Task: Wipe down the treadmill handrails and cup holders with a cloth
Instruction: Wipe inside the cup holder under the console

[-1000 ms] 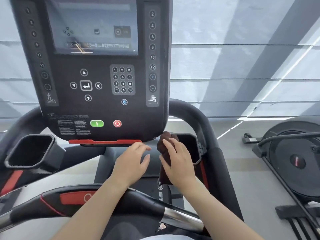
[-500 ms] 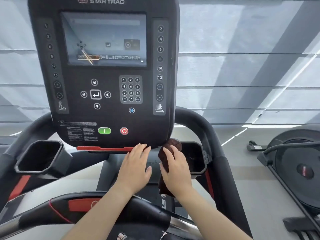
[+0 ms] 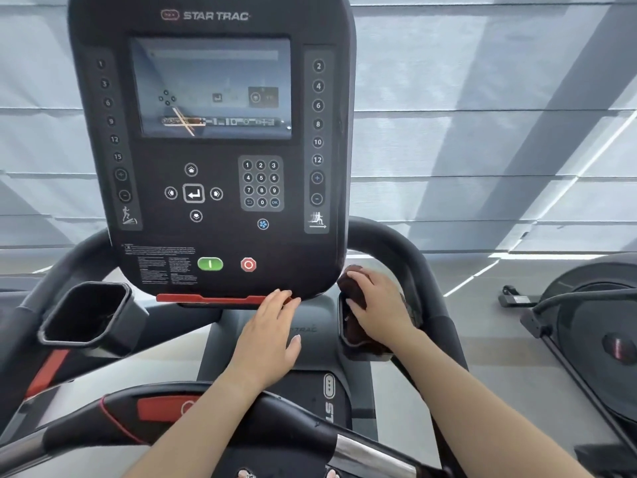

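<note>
Head view: right hand [image 3: 377, 305] clutches the brown cloth [image 3: 355, 288] over the right cup holder [image 3: 343, 326], so that holder's wiping seems underway and pushing down inside looks next, while the left hand [image 3: 269, 336] rests flat and empty beside it.

**Cloth at right cup holder**

Dark brown cloth [image 3: 355, 291], bunched, pressed over the right cup holder [image 3: 344, 336], draped down its inner wall, largely covering it. Left cup holder [image 3: 86, 315]: black, angular, open-mouthed, bare, tilted inward. Black handrails [image 3: 396, 250] curving out from behind the console on both sides.
</note>
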Available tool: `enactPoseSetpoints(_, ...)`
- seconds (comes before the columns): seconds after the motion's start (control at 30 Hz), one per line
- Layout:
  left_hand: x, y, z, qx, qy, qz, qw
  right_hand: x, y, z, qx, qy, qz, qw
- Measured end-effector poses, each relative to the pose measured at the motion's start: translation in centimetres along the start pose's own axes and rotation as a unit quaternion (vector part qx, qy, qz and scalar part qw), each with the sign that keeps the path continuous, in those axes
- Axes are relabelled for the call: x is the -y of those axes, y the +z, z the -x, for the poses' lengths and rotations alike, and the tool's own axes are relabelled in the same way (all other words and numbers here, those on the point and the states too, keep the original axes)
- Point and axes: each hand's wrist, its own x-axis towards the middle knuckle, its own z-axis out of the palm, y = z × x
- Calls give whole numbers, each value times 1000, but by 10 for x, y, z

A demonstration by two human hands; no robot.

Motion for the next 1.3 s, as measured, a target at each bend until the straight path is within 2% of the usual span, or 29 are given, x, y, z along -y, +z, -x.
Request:
enactPoseSetpoints(0.07,-1,0,0,-3,-3,2,1000,-4,9,2,9,-5,15,1000)
enactPoseSetpoints(0.23,1,2,0,-6,-6,4,1000,-7,-6,15,-3,-22,-47,999)
enactPoseSetpoints(0.47,2,5,-2,-14,-2,-4,1000,-18,-50,57,-123,-2,-61,990)
enactPoseSetpoints(0.67,2,7,-4,-8,3,-10,1000,-31,-16,54,-41,132,-31,990)
enactPoseSetpoints(0.87,1,6,-4,-8,10,-19,1000,-32,0,17,-51,139,-61,987)
enactPoseSetpoints(1.1,0,5,-4,-3,6,-21,1000,-42,8,41,-97,121,-75,985)
enactPoseSetpoints(1.3,-1,5,-4,8,-1,-27,1000,-39,3,-2,-82,95,-80,989)
